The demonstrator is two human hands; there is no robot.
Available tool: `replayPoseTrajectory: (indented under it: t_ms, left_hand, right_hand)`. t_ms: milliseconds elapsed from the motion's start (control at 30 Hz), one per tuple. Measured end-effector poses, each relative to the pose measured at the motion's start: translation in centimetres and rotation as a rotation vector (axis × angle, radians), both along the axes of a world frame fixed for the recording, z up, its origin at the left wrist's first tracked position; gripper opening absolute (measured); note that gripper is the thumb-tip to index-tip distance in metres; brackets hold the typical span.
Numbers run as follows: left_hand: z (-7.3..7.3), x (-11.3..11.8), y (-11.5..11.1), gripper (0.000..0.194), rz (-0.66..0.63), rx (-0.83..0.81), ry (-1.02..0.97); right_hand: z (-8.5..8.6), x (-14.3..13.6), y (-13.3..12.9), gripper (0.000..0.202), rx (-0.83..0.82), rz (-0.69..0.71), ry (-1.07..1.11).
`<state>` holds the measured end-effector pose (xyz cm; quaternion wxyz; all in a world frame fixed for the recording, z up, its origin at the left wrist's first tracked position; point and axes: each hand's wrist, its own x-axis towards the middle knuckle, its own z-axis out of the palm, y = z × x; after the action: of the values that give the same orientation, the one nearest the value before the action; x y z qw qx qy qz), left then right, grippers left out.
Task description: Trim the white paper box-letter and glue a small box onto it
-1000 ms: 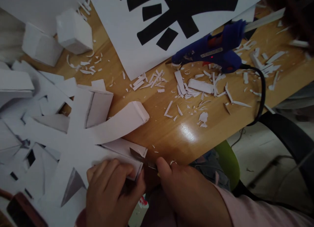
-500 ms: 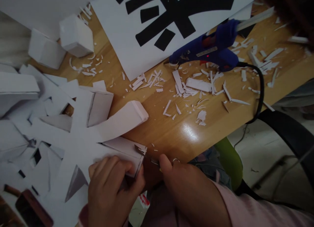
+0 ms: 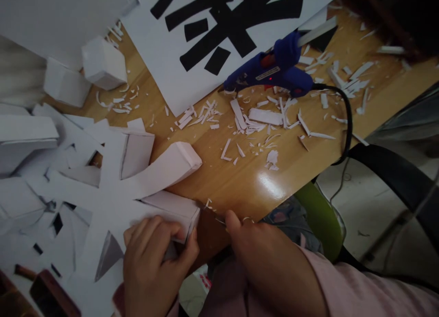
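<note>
Head view: at the near edge of a wooden bench, the left hand presses its curled grip down on a white three-dimensional foam-board character. The right hand closes its grip on a thin cutting blade just beside the board's end. A blue hot-glue gun lies among white paper scraps, below a white printed sheet.
</note>
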<state>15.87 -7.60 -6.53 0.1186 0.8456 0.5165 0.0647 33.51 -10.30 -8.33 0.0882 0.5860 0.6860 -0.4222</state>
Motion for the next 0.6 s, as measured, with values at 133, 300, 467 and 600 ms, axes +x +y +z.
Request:
replayPoseTrajectory:
  t_ms: [133,300,467,600]
  left_hand:
    - [0.1,0.1,-0.2,0.023,0.022,0.01,-0.015]
    - [0.1,0.2,-0.3,0.024,0.041,0.045,-0.03]
    - [-0.1,0.2,-0.4,0.022,0.052,0.084,-0.033]
    - [-0.2,0.1,-0.6,0.021,0.049,0.117,-0.049]
  right_hand:
    - [0.5,2.3,-1.1,0.034,-0.043,0.047,-0.069]
    - [-0.1,3.1,-1.3,0.009,0.054,-0.193,0.192]
    - [-1.9,0.8,0.7,0.022,0.171,-0.373,0.47]
    - [-2.4,-0.7,2.2,0.02,0.207,-0.345,0.39]
